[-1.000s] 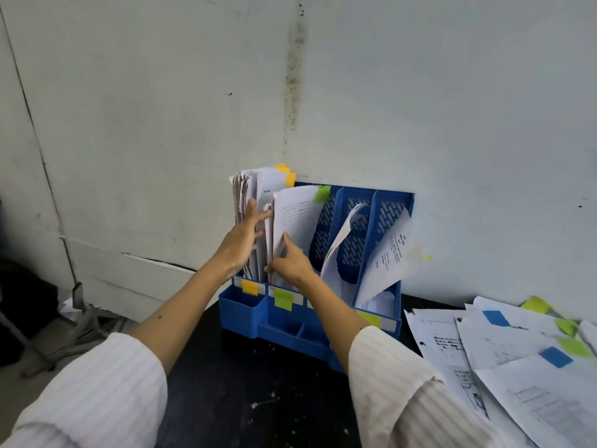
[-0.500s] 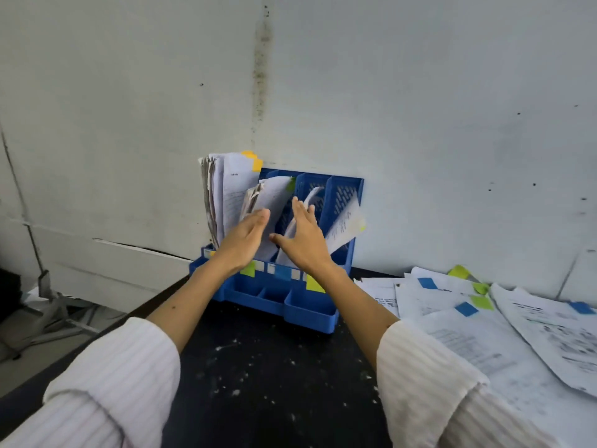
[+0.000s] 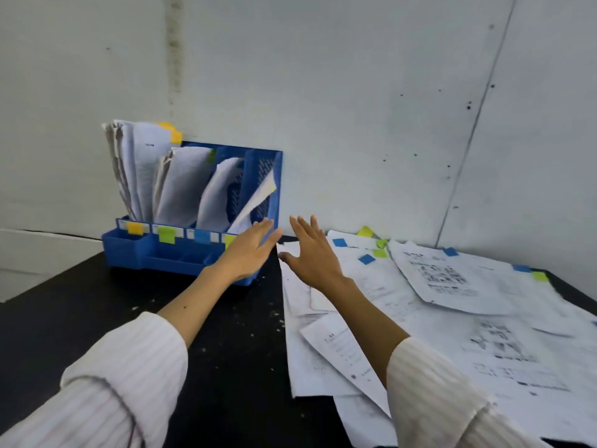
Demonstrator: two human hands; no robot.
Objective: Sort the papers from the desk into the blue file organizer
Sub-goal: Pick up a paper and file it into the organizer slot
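While both hands hover mid-frame, left hand (image 3: 250,252) fingers straight, empty, before blue file organizer (image 3: 151,253) centre-left; right hand (image 3: 311,253) fingers spread, holding nothing, above loose papers (image 3: 452,312) on black desk (image 3: 80,318), right half.

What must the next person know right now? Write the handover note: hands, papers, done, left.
Left hand: open, holds nothing, in front of the blue plastic file organizer at its right end.
Right hand: open, empty, over the near edge of the loose white printed papers on the black desk.
Done: all four organizer slots hold sheets; the leftmost is fullest.
Left: the pile with blue and green sticky tabs, right of the organizer, is unsorted. The slot labels are yellow, green, blue and green.
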